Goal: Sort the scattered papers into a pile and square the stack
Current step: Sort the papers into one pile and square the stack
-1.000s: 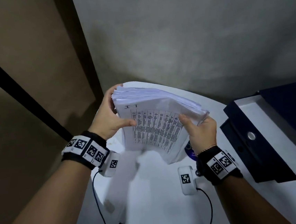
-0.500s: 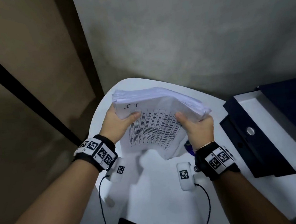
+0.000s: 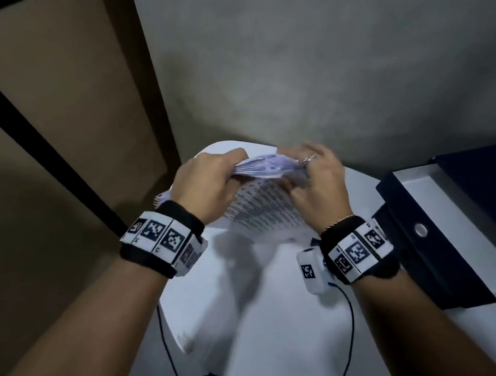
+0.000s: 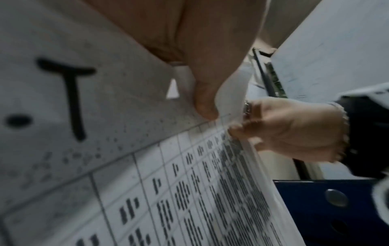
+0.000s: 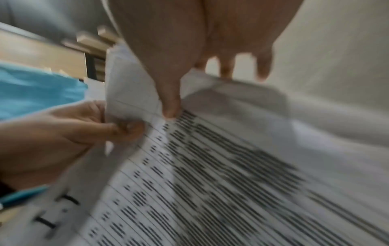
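Observation:
A thick stack of printed papers [image 3: 265, 210] stands on edge on the white table [image 3: 268, 322], its printed table face toward me. My left hand [image 3: 210, 182] grips the stack's top edge on the left, thumb on the front sheet. My right hand [image 3: 315, 178] holds the top edge on the right, thumb on the front and fingers over the top. In the left wrist view my thumb [image 4: 202, 93] presses the front sheet [image 4: 105, 149], with the right hand [image 4: 290, 129] beyond. The right wrist view shows the right thumb [image 5: 168, 93] on the papers [image 5: 210, 166] and the left hand [image 5: 63, 131].
A dark blue box [image 3: 456, 228] with a white inner tray lies open at the table's right. The grey wall rises just behind the table; a brown panel stands at the left. Cables hang off the table's near edge.
Both hands have shifted from the stack's sides up to its top edge and come closer together. The stack has swung to stand more upright and moved away from me.

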